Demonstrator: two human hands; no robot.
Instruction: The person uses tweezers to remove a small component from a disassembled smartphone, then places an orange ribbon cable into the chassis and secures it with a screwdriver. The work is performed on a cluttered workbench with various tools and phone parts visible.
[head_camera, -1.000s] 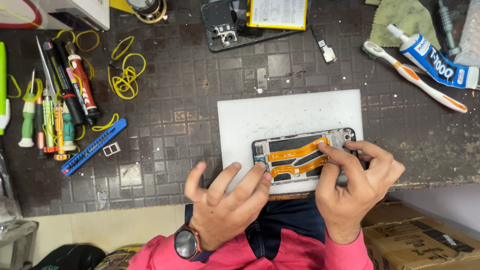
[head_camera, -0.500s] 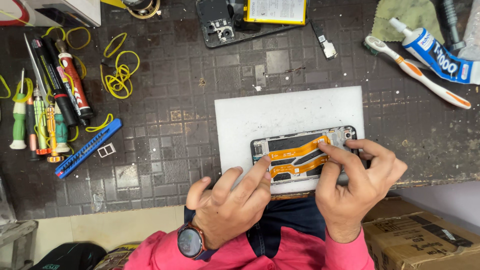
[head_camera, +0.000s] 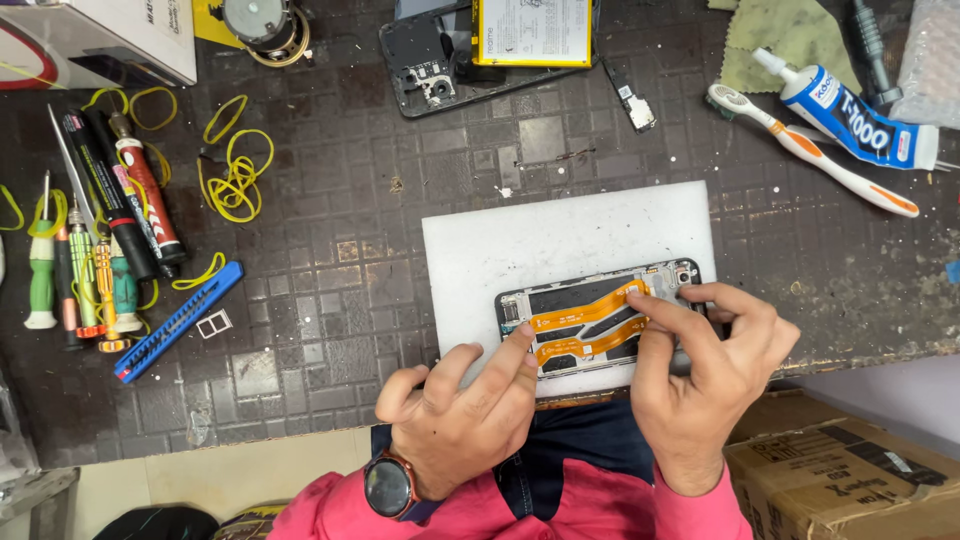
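Nearest the camera, at six o'clock, two hands are seen over one opened phone frame (head_camera: 600, 325), which lies on one white mat (head_camera: 560, 240) at the centre of the dark tiled bench (head_camera: 340, 300). The left hand (head_camera: 455, 420), with one dark watch (head_camera: 390, 487) on its wrist, is spread wide, and one fingertip is pressed on the frame's left end. The right hand (head_camera: 705, 375) is held with fingers narrowly bunched, its tips laid on the orange flex cable (head_camera: 585, 325) and the frame's right end; nothing is gripped. One cardboard box (head_camera: 850, 475) is seen at four o'clock. At nine o'clock one blue tool (head_camera: 178, 320) and a row of several screwdrivers and pens (head_camera: 95, 240) are laid, too closely bunched to be counted. Further off, at ten o'clock, a tangle of yellow rubber bands (head_camera: 235, 170) is seen. At two o'clock one toothbrush (head_camera: 810, 150) and one glue tube (head_camera: 850, 118) are laid side by side. At twelve o'clock one phone back shell (head_camera: 430, 60) and one yellow-edged battery (head_camera: 530, 30) are found.
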